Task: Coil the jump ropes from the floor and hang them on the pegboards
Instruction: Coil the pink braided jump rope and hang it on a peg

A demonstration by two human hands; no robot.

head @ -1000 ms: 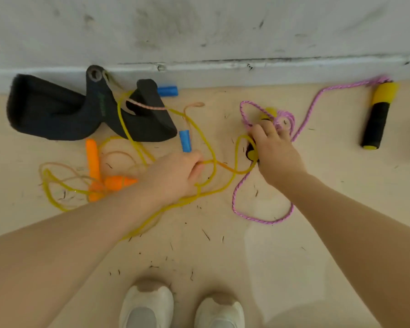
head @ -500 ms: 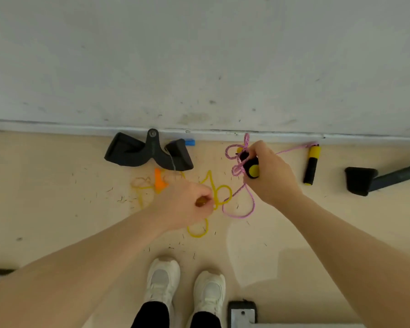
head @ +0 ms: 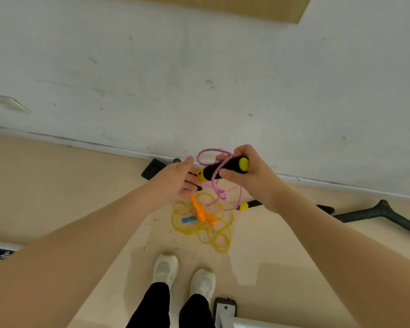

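Two tangled ropes (head: 202,223) litter beige floor (head: 57,190).

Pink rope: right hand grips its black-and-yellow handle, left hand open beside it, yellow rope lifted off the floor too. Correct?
One thing is off. The head view shows the yellow rope lying in a heap on the floor, not lifted. The rest stands: the right hand grips the black-and-yellow handle of the pink rope, and the left hand is open beside it.

Second handle (head: 247,205) half behind right forearm
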